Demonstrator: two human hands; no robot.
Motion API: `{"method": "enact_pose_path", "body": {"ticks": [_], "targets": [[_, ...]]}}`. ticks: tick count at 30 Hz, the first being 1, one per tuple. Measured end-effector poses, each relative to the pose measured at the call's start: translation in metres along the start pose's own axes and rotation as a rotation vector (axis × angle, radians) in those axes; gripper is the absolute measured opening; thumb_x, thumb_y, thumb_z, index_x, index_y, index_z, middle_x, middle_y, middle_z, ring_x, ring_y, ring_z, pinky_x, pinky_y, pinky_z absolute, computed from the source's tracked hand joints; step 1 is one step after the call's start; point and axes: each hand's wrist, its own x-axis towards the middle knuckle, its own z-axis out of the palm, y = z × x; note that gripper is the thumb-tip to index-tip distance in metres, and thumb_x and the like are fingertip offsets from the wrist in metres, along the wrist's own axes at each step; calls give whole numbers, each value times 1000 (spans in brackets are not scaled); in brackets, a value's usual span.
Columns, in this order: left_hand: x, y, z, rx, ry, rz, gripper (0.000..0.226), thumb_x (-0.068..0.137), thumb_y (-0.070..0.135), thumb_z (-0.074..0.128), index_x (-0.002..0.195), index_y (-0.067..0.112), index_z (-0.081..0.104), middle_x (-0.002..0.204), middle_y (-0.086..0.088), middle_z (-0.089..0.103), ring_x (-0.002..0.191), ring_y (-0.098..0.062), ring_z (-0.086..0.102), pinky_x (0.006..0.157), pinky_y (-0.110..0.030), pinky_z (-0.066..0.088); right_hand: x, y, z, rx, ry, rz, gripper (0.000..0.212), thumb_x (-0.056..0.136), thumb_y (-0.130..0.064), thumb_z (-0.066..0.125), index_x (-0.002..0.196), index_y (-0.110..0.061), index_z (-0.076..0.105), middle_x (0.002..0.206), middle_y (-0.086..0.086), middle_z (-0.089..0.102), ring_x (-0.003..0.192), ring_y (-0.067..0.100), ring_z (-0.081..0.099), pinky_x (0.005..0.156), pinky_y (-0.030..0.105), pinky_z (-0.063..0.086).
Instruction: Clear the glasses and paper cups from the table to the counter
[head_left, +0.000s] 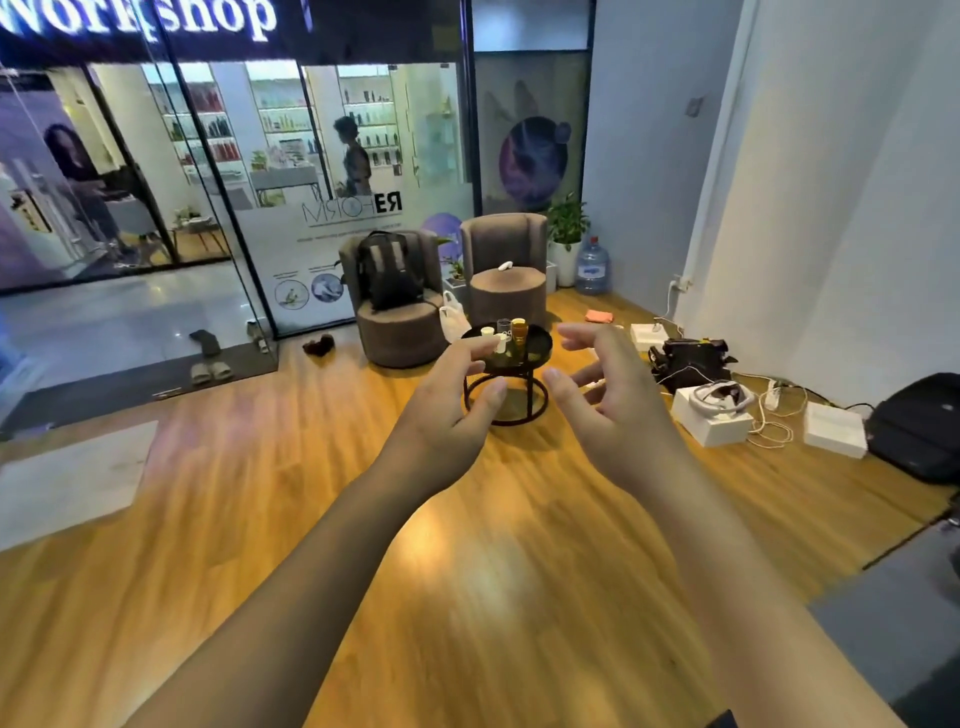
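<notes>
A small round black table (540, 340) stands across the room on the wooden floor. On it I see white paper cups (487, 332), a clear glass (503, 326) and an amber glass (519, 330), bunched near its middle. My left hand (452, 405) and my right hand (602, 395) are stretched out in front of me, well short of the table, fingers spread and holding nothing. The left hand overlaps the table's left edge in the view and hides part of it.
Two brown armchairs (506, 280) stand behind the table, one with a black backpack (389, 270). White boxes (711, 421), cables, a black bag (919, 426) and a water jug (592, 265) lie along the right wall. Glass walls close the left side. Open wooden floor lies between me and the table.
</notes>
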Motion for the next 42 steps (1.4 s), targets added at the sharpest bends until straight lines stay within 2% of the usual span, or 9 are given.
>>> {"method": "enact_pose_path", "body": {"ticks": [3, 7, 14, 21, 26, 28, 32, 38, 42], "targets": [[64, -38, 4, -10, 12, 0, 36, 105, 36, 54, 139, 46, 44, 124, 41, 49, 126, 6, 48, 91, -9, 39, 65, 31, 20, -14, -2, -3, 42, 98, -40, 58, 137, -32, 46, 127, -7, 51, 95, 3, 58, 63, 11, 45], [128, -91, 8, -13, 11, -20, 39, 104, 37, 53, 143, 36, 46, 133, 24, 53, 130, -3, 50, 97, -19, 43, 133, 69, 52, -29, -10, 25, 40, 97, -44, 56, 135, -35, 46, 124, -13, 49, 92, -1, 57, 60, 5, 46], [249, -201, 15, -28, 8, -31, 40, 105, 35, 54, 144, 32, 46, 139, 19, 53, 132, -6, 49, 101, -24, 43, 247, 151, 121, -53, -37, 62, 42, 96, -46, 55, 135, -34, 46, 123, -12, 50, 92, 1, 58, 63, 12, 45], [400, -313, 14, -51, -26, -44, 43, 105, 36, 52, 147, 31, 43, 138, 21, 48, 130, -3, 48, 95, -15, 42, 391, 226, 195, -64, -45, 110, 43, 98, -43, 56, 137, -32, 45, 131, -5, 52, 93, 4, 58, 68, 18, 48], [505, -380, 14, -44, -52, -62, 46, 103, 37, 52, 147, 30, 42, 148, 11, 50, 131, -7, 49, 106, -37, 48, 488, 278, 230, -93, -15, 159, 44, 97, -43, 59, 137, -35, 44, 133, -9, 51, 97, 4, 58, 67, 17, 48], [540, -405, 20, -46, -64, -80, 46, 103, 36, 53, 147, 31, 41, 150, 11, 49, 132, -7, 49, 107, -41, 49, 517, 304, 241, -114, -26, 186, 45, 96, -43, 61, 137, -37, 43, 133, -10, 50, 100, 7, 59, 68, 19, 51], [603, -462, 42, -25, -110, -113, 48, 103, 33, 56, 148, 32, 39, 150, 12, 48, 133, -7, 49, 106, -35, 48, 573, 362, 267, -152, -57, 239, 49, 94, -42, 65, 138, -37, 42, 133, -10, 49, 103, 9, 59, 68, 18, 50], [704, -550, 95, -36, -149, -195, 52, 101, 32, 60, 147, 35, 37, 149, 14, 50, 130, -4, 50, 93, -20, 42, 657, 470, 300, -213, -101, 291, 52, 92, -44, 67, 137, -42, 40, 133, -14, 45, 99, 5, 57, 61, 13, 44], [777, -599, 135, -52, -202, -267, 53, 100, 31, 62, 147, 37, 37, 146, 16, 50, 128, -4, 50, 94, -19, 41, 726, 544, 313, -187, -156, 368, 55, 93, -43, 67, 139, -41, 39, 137, -12, 45, 101, 6, 57, 67, 16, 47]]}}
